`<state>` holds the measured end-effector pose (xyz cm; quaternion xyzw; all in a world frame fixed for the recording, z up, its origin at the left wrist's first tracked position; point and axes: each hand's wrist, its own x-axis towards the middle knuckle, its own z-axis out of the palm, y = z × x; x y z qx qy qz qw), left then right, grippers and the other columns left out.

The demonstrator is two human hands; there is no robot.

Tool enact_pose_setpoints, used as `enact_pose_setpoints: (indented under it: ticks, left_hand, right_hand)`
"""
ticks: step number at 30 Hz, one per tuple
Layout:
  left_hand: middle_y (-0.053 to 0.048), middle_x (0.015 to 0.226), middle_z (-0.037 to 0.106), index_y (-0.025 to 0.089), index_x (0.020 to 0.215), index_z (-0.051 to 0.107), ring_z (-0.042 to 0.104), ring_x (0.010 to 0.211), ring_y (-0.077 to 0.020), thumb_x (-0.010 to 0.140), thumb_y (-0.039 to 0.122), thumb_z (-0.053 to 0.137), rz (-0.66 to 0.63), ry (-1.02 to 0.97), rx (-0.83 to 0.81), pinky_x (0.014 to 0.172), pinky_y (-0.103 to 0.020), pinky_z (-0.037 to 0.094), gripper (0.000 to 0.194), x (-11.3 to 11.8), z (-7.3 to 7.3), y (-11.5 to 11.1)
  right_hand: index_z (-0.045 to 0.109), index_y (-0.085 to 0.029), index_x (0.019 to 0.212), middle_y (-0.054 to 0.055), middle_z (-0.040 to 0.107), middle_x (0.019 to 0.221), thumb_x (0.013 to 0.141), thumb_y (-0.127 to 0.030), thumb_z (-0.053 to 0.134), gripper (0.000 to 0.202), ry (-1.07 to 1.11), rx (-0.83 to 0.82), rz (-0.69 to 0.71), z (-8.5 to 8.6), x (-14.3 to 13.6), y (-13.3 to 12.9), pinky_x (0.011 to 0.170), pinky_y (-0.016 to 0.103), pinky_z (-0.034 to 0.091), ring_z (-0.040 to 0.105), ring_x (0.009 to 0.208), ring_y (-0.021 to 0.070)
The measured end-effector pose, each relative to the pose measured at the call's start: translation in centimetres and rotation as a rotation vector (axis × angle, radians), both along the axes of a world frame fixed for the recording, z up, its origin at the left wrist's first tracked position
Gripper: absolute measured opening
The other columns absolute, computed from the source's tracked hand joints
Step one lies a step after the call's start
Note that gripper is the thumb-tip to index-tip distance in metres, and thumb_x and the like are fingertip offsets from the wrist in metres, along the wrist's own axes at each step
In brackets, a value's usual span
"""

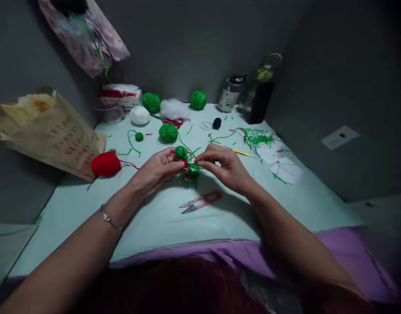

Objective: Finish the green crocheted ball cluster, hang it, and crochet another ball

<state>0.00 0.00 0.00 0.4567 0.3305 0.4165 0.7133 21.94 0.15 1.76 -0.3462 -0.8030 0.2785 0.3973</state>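
Over the middle of the table, my left hand point(161, 166) is closed around a small crochet piece point(181, 152), with a round green top, red below and loose green strands hanging under it. Thumb and fingertips of my right hand point(220, 163) are pinched on a thin, light needle point(191, 163) that touches the piece from the right. Its far end is hidden in the yarn. Just nearer to me lie red-handled thread snips point(202, 202), blades pointing left. Beyond my right hand rests a yellow-handled crochet hook point(242, 152).
Green yarn balls point(168, 133), a white ball point(139, 115), stuffing point(174, 109) and red scissors point(173, 123) lie behind. A red ball point(106, 164) and paper bag point(64, 135) are left. Yarn scraps point(257, 138), a jar point(231, 93) and a dark bottle point(261, 100) stand right.
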Motion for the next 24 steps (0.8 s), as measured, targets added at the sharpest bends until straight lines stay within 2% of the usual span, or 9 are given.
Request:
enact_pose_setpoints:
  ticks: [3, 6, 11, 14, 18, 21, 24]
  left_hand:
    - [-0.005, 0.096, 0.072, 0.015, 0.111, 0.070, 0.066, 0.074, -0.0123, 0.077, 0.020, 0.082, -0.022, -0.008, 0.013, 0.060, -0.018, 0.046, 0.037, -0.1, 0.2, -0.1]
    - [-0.006, 0.094, 0.073, 0.014, 0.106, 0.072, 0.067, 0.077, -0.0134, 0.076, 0.018, 0.083, -0.039, -0.035, 0.028, 0.070, -0.021, 0.050, 0.033, -0.1, 0.2, -0.1]
    - [-0.004, 0.091, 0.073, 0.014, 0.103, 0.072, 0.065, 0.072, -0.0115, 0.075, 0.018, 0.084, -0.037, -0.056, 0.038, 0.067, -0.020, 0.049, 0.031, 0.2, -0.1, -0.1]
    - [-0.004, 0.091, 0.073, 0.014, 0.104, 0.070, 0.065, 0.075, -0.0115, 0.075, 0.017, 0.083, -0.009, -0.057, 0.026, 0.066, -0.019, 0.048, 0.032, 0.2, -0.2, -0.1]
    - [-0.002, 0.089, 0.072, 0.014, 0.108, 0.069, 0.061, 0.066, -0.0088, 0.074, 0.017, 0.083, 0.030, -0.042, 0.025, 0.050, -0.017, 0.037, 0.037, 0.4, -0.4, -0.2]
    - [0.000, 0.086, 0.071, 0.015, 0.105, 0.069, 0.056, 0.059, -0.0062, 0.072, 0.017, 0.084, 0.061, -0.037, 0.034, 0.046, -0.017, 0.033, 0.036, 0.5, -0.6, -0.2]
    - [-0.001, 0.087, 0.071, 0.015, 0.104, 0.069, 0.058, 0.062, -0.0077, 0.072, 0.017, 0.083, 0.057, -0.003, 0.038, 0.049, -0.018, 0.037, 0.035, 0.8, -0.9, -0.3]
  right_hand:
    - [0.077, -0.016, 0.093, 0.000, 0.057, 0.075, 0.090, -0.019, 0.069, 0.009, 0.054, -0.077, 0.035, -0.2, 0.0, 0.1, 0.067, 0.028, 0.041, 0.053, 0.071, 0.0126]
    - [0.077, -0.017, 0.090, 0.000, 0.059, 0.076, 0.090, -0.026, 0.070, 0.011, 0.115, -0.154, 0.072, -0.4, -0.2, 0.2, 0.067, 0.028, 0.042, 0.055, 0.072, 0.0129]
    - [0.075, -0.018, 0.084, 0.001, 0.061, 0.077, 0.089, -0.028, 0.071, 0.011, 0.135, -0.160, 0.037, -0.8, -0.9, 0.0, 0.069, 0.028, 0.044, 0.057, 0.073, 0.0131]
    - [0.073, -0.019, 0.084, 0.000, 0.063, 0.077, 0.087, -0.023, 0.072, 0.005, 0.106, -0.091, -0.071, -1.1, -1.3, -0.3, 0.066, 0.027, 0.044, 0.056, 0.070, 0.0124]
    - [0.069, -0.020, 0.095, 0.003, 0.068, 0.088, 0.092, -0.019, 0.065, 0.005, 0.065, 0.076, -0.117, -1.5, -2.0, -1.0, 0.066, 0.025, 0.048, 0.060, 0.072, 0.0124]
    - [0.067, -0.018, 0.103, 0.006, 0.071, 0.094, 0.099, -0.019, 0.054, 0.014, -0.108, 0.274, -0.119, -1.7, -2.2, -1.4, 0.071, 0.026, 0.049, 0.064, 0.081, 0.0140]
    - [0.067, -0.018, 0.099, 0.005, 0.072, 0.088, 0.101, -0.022, 0.050, 0.018, -0.324, 0.412, -0.145, -1.7, -2.3, -1.6, 0.064, 0.023, 0.047, 0.065, 0.076, 0.0131]
